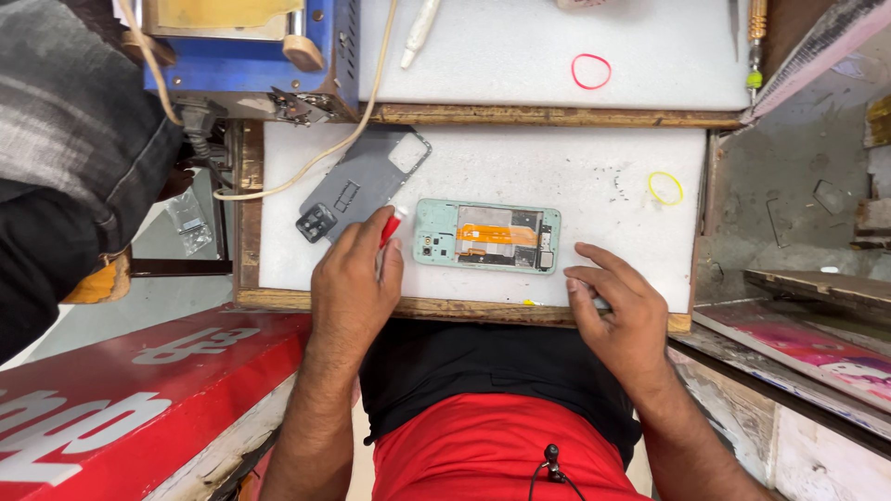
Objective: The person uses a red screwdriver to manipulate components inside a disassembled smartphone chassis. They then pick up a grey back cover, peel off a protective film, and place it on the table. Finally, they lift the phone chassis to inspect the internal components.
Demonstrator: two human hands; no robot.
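Note:
An opened mint-green phone body [486, 236] lies flat on the white work pad [557, 167], its inner parts and an orange flex cable showing. My left hand [351, 283] grips a small red-and-white tool [392, 225] whose tip sits just left of the phone's end. My right hand [617, 306] rests on the pad near its front edge, right of the phone, fingers spread and holding nothing. A grey back cover [367, 181] lies tilted behind my left hand, with a black camera piece [316, 223] at its lower corner.
A yellow rubber band [665, 188] lies at the pad's right, a red one [591, 71] on the farther pad. A blue machine [251, 51] with a beige cable [316, 162] stands at back left. Another person's sleeve [74, 148] is at far left. A red sign board [139, 390] is below left.

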